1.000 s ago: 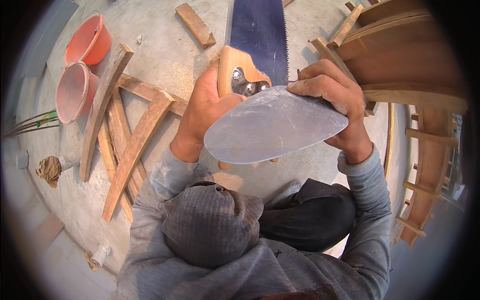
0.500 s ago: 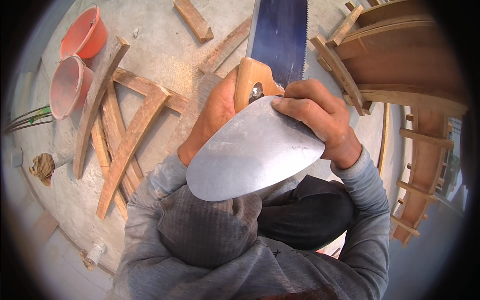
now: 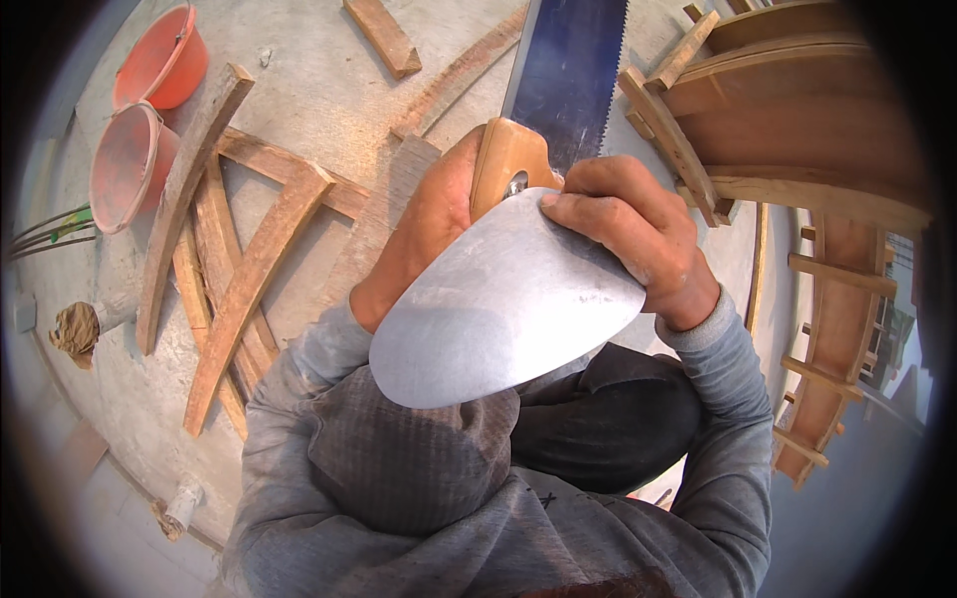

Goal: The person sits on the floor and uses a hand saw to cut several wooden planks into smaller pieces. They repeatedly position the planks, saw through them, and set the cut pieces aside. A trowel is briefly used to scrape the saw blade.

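A handsaw with a dark blue toothed blade and a wooden handle points away from me. My left hand is closed round the left side of that handle; most of its fingers are hidden. My right hand grips the upper right edge of a smooth grey metal plate, rounded like a trowel blade. Its thumb lies on top and its fingers curl beside the saw handle. The plate overlaps the handle's near end, which is partly hidden, and spreads over my lap. Whether the plate has a handle underneath cannot be seen.
Several curved wooden pieces lie crossed on the concrete floor at left. Two orange buckets stand behind them. A short wood block lies ahead. Large curved wooden formwork stands at right. Crumpled brown paper sits far left.
The saw has shifted slightly right and nearer in the picture. The plate's lower left end has dipped a little. Both hands keep their hold, and the surroundings slide slightly left.
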`<state>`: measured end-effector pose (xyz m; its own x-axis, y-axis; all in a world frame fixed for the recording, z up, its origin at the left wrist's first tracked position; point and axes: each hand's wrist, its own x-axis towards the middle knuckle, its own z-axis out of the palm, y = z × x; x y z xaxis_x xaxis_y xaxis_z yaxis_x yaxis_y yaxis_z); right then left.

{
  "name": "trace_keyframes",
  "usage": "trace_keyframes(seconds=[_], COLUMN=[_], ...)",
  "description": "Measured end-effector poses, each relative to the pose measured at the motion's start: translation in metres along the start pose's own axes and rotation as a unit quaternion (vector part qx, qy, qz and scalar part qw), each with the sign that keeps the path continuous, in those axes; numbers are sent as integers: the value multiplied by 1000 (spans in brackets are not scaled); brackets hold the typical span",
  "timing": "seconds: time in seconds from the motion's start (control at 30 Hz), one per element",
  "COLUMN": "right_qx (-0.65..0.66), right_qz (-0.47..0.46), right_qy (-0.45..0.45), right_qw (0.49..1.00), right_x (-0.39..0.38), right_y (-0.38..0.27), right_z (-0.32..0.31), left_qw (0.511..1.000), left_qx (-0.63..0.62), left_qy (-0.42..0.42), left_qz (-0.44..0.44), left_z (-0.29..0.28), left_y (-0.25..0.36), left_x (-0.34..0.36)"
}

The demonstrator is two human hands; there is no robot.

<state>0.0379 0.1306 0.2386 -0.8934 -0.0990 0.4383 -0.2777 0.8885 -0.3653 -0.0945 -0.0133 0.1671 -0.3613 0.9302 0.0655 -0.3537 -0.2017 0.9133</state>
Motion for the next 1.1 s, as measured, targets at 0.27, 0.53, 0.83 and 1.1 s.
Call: trace_keyframes(seconds=[0.27,0.53,0.83,1.1], right_qx=[-8,39,82,87], right_qz=[3,64,148,196], right_qy=[-17,32,74,93], right_qw=[1000,997,983,972], right_x=[-1,-9,-8,0], right_y=[4,12,15,15], right_z=[-3,14,29,32], left_qw=[999,993,998,996], left_qx=[31,95,68,12], left_qy=[-21,-5,0,15], left_qz=[-26,-72,-1,-83], left_z=[-3,-15,-8,-8], left_y=[2,-19,-21,-15], left_x=[2,12,10,14])
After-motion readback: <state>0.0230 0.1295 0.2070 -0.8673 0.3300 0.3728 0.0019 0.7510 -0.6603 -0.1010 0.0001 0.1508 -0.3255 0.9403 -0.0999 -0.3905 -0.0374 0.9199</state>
